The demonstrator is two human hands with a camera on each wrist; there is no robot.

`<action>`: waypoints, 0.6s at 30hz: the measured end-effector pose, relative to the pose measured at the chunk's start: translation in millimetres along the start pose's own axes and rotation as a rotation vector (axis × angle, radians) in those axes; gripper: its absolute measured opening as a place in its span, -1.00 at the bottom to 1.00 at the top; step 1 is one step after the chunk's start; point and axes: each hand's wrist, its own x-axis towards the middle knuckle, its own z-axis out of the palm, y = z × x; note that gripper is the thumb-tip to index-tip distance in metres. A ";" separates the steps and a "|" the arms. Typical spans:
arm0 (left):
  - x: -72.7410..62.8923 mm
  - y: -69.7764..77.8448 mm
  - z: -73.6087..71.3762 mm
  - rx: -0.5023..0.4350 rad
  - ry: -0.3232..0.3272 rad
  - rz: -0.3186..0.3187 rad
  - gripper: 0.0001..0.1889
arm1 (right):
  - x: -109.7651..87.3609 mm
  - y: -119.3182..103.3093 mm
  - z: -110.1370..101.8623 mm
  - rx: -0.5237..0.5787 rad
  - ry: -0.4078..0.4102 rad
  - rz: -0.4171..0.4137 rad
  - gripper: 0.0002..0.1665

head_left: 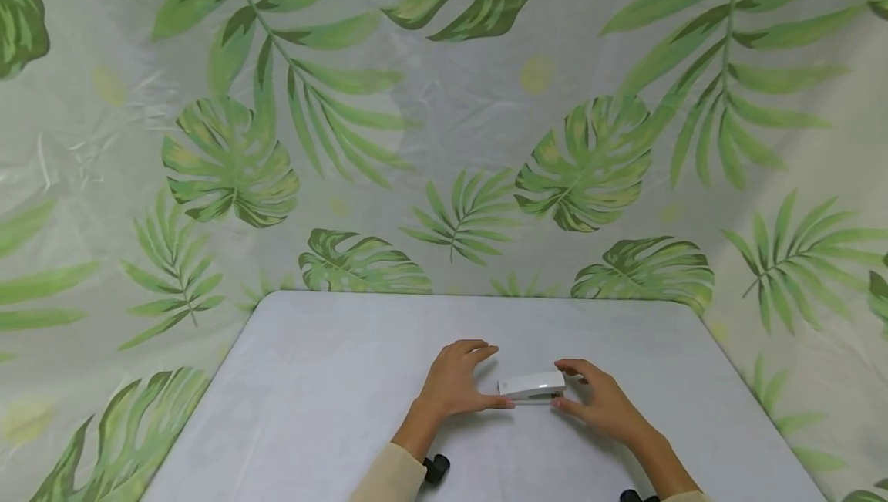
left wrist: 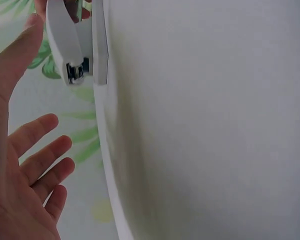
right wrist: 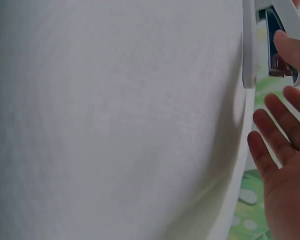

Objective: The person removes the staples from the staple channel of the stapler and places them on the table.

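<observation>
A white stapler [head_left: 531, 384] lies on the white table, its long side running left to right and its top arm raised at the right end over the base. My left hand [head_left: 454, 382] is at its left end, fingers spread, thumb close to the near side. At the other end is my right hand [head_left: 598, 400], with its thumb on the near side and fingers on the far side. In the right wrist view that thumb overlaps the dark inner part of the stapler [right wrist: 249, 45]; whether it presses there is hard to tell. The other fingers are extended apart from it.
The white table [head_left: 333, 379] has rounded far corners. Behind and beside it hangs a pale sheet [head_left: 479, 132] printed with green leaves. A small black device [head_left: 436, 469] sits at the left wrist, and another [head_left: 630, 496] at the right wrist.
</observation>
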 end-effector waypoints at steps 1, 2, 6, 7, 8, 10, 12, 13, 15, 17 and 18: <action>1.9 2.4 1.4 -0.002 -0.006 0.010 -0.02 | 0.3 0.3 0.5 0.010 0.003 0.002 -0.26; 3.5 4.9 2.7 -0.010 -0.014 0.018 -0.04 | 0.5 0.6 1.1 0.019 0.005 0.006 -0.30; 8.9 14.9 10.0 -0.029 -0.049 0.040 -0.08 | 0.5 1.6 4.0 0.049 -0.012 0.035 -0.44; 9.8 17.6 11.2 -0.039 -0.058 0.041 -0.09 | 0.5 1.7 4.6 0.057 -0.017 0.044 -0.47; 10.7 19.9 13.2 -0.041 -0.060 0.045 -0.10 | 0.4 1.5 5.1 0.065 -0.018 0.053 -0.50; 12.7 24.4 17.0 -0.042 -0.057 0.054 -0.13 | 0.3 1.1 5.8 0.076 -0.019 0.072 -0.56; 14.5 28.7 20.6 -0.040 -0.048 0.071 -0.18 | 0.2 1.4 6.8 0.077 -0.008 0.093 -0.59; 15.4 31.1 21.5 -0.039 -0.042 0.084 -0.22 | 0.0 1.5 7.2 0.074 -0.003 0.105 -0.61; 17.1 35.6 23.1 -0.033 -0.030 0.106 -0.30 | -0.4 2.7 8.5 0.071 0.002 0.125 -0.63; 18.9 40.0 23.6 -0.024 -0.028 0.124 -0.39 | -1.0 4.2 10.0 0.070 0.011 0.136 -0.63; 19.5 41.9 23.5 -0.021 -0.029 0.130 -0.43 | -1.1 5.0 10.6 0.071 0.016 0.140 -0.64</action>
